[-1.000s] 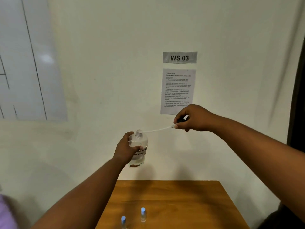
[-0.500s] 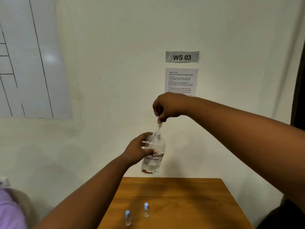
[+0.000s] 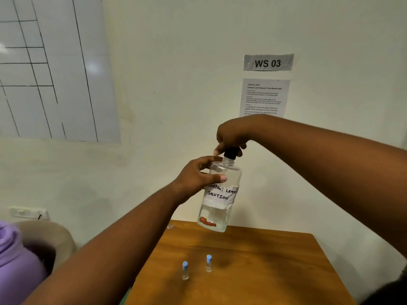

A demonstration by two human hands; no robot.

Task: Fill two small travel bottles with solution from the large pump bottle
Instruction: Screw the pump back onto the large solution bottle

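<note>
left hand grip: fingers and thumb curled round the upper body of the large bottle, thumb lying across the front just above the label. right hand grip: fingers closed from above on the black pump cap, which sits at the bottle neck. whether the cap is fully seated on the neck cannot be told.

large bottle: clear, held in the air between the two grips, tilted slightly with its base swung toward the left-hand side. clear liquid fills only the lower part, below the label. the white handwritten label reads "contact lens solution". a red mark shows near the base.

below the grips stands a wooden bench. the bottle base hangs above the far edge of the bench and does not touch it.

two small travel bottles stand upright on the bench, well below the grips and nearer to the person. left travel bottle and right travel bottle are close together but apart, each clear with a light blue cap on. the right one stands slightly farther from the person.

behind the grips, on the wall: a grey sign marked "ws 03" and, under it, a printed instruction sheet, its lower edge hidden by the right wrist. far out beyond the left-hand grip hangs a whiteboard with ruled black lines. down beside the left forearm lies purple cloth.
</note>
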